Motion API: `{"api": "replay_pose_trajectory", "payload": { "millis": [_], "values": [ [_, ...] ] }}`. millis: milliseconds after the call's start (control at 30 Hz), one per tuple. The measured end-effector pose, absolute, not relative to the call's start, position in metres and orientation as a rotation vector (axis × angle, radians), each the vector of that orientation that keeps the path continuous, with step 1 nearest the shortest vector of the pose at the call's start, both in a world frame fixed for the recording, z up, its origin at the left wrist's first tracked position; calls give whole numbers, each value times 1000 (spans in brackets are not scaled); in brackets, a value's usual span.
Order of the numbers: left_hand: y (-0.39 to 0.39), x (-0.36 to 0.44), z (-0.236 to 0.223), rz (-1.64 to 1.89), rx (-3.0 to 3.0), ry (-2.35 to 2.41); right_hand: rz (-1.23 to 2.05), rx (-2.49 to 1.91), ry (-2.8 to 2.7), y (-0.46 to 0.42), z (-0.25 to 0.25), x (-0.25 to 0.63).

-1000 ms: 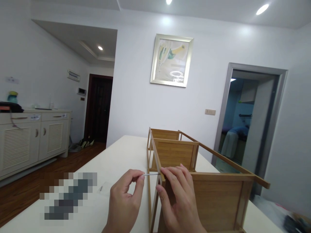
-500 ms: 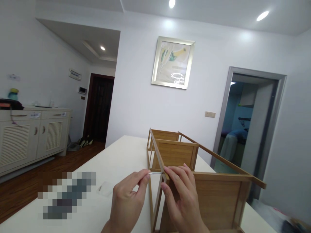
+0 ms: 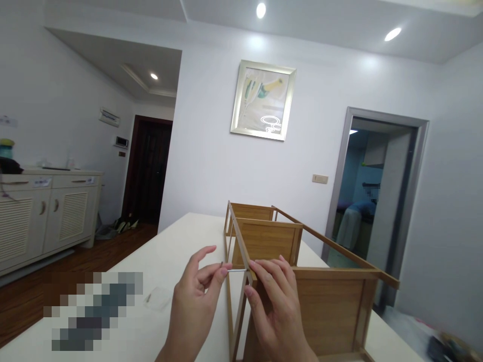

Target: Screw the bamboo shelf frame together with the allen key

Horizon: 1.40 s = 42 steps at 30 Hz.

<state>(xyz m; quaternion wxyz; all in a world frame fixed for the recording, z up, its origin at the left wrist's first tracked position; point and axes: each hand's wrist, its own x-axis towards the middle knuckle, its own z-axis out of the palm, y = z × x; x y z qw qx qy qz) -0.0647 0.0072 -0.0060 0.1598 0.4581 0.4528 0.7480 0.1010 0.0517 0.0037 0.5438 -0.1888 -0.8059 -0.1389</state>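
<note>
A wooden shelf frame (image 3: 271, 244) lies on its side on the white table (image 3: 184, 234). My left hand (image 3: 202, 296) pinches a thin metal hex key (image 3: 237, 270) between thumb and fingers, index finger raised. The key's short bent end pokes up by the fingertips; its long arm reaches right to the near end of the frame's left rail (image 3: 240, 239). That rail end is gripped by my right hand (image 3: 277, 299), fingers on top and thumb below. Whether a screw sits at the key's tip is too small to tell.
Left of my hands lies a small clear plastic bag (image 3: 156, 297) on the table, with a blurred-out dark object (image 3: 92, 314) farther left. A white cabinet (image 3: 71, 211) stands along the left wall. A doorway (image 3: 373, 191) opens at the right.
My left index finger has lifted off the key, and the key's bent end now shows. My right hand keeps its hold on the rail. The view has shifted slightly.
</note>
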Motion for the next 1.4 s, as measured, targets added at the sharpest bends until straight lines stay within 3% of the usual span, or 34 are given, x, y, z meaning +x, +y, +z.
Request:
{"api": "replay_pose_trajectory", "payload": {
  "millis": [500,900,1100,1400],
  "values": [
    [28,-62,-3,2208,1634,1389,-362,-566,-1862,73,0,102],
    [37,-55,-1,1998,1260,1203,-543,-569,-1685,93,-35,98],
    [48,-58,-11,2014,1209,1091,-440,-518,-1429,90,-57,95],
    [52,-58,-14,2072,1403,1329,-378,-503,-1449,92,-70,84]
  ]
}}
